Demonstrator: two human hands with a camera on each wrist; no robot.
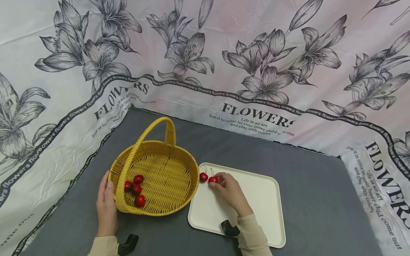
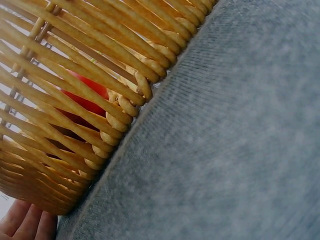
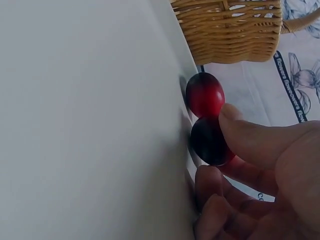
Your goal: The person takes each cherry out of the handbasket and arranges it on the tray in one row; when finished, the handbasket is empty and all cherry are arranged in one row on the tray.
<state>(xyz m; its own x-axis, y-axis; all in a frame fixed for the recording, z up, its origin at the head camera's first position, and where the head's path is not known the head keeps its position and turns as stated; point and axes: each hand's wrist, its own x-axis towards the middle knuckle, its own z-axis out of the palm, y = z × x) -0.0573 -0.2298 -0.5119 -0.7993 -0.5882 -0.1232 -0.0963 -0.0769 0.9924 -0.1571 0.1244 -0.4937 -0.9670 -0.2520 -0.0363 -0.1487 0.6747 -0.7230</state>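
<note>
My right hand (image 1: 229,190) pinches a red cherry (image 1: 213,179) between thumb and fingers, low over the cream tray (image 1: 256,206). Just left of it a second cherry (image 1: 203,177) lies near the tray's far left corner; in the right wrist view that cherry (image 3: 205,95) appears right beside the pinched cherry (image 3: 211,142). At the left, my left hand (image 1: 107,206) rests against the outer side of the yellow woven basket (image 1: 166,177), its thumb at the rim. Several cherries (image 1: 137,189) sit in the basket's left part, and red shows through the weave in the left wrist view.
The basket's tall arched handle (image 1: 141,145) rises over its left side. Basket and tray stand close together on a dark grey tabletop (image 1: 314,199). White flower-printed cloth (image 1: 205,81) borders the table at the back and both sides.
</note>
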